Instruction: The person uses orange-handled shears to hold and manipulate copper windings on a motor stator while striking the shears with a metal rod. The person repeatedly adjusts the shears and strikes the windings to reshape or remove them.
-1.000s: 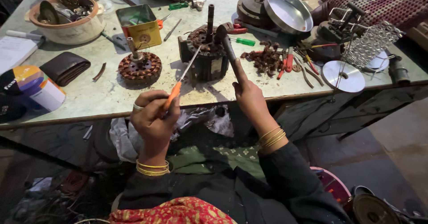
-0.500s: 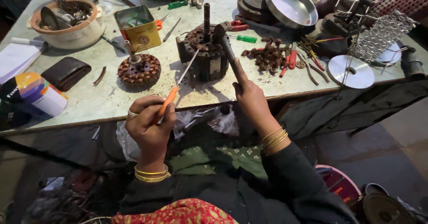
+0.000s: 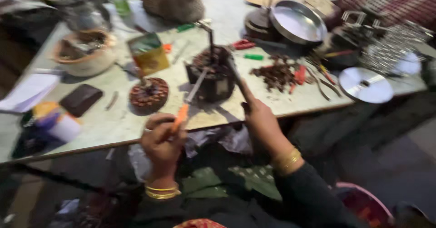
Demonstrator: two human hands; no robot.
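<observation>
Cluttered pale stone worktop (image 3: 272,105), blurred by head motion. Dark motor stator block (image 3: 212,76) near centre of table, shaft sticking up, copper windings visible on top. Left hand (image 3: 161,141) at 7 o'clock from block, closed round orange-handled screwdriver (image 3: 190,101), blade angled up to block's near side. Right hand (image 3: 261,121) at 4 o'clock, gripping a dark tool handle (image 3: 236,78) whose head reaches block's top; exact tool type cannot tell. Round wound coil (image 3: 149,94) at 9 o'clock, just beside block. Yellow-green box (image 3: 148,53) at 10 o'clock, bowl (image 3: 84,51) further out. Pile of brown scraps (image 3: 277,73) at 3 o'clock, metal pan (image 3: 297,23) at 1 o'clock, shiny disc (image 3: 365,85) far right. Dark wallet (image 3: 81,99) at 9 o'clock, well apart. Block likely heavy, rigid, steel laminations; windings thin and easily nicked. Best held by outer casing, not by wire.
</observation>
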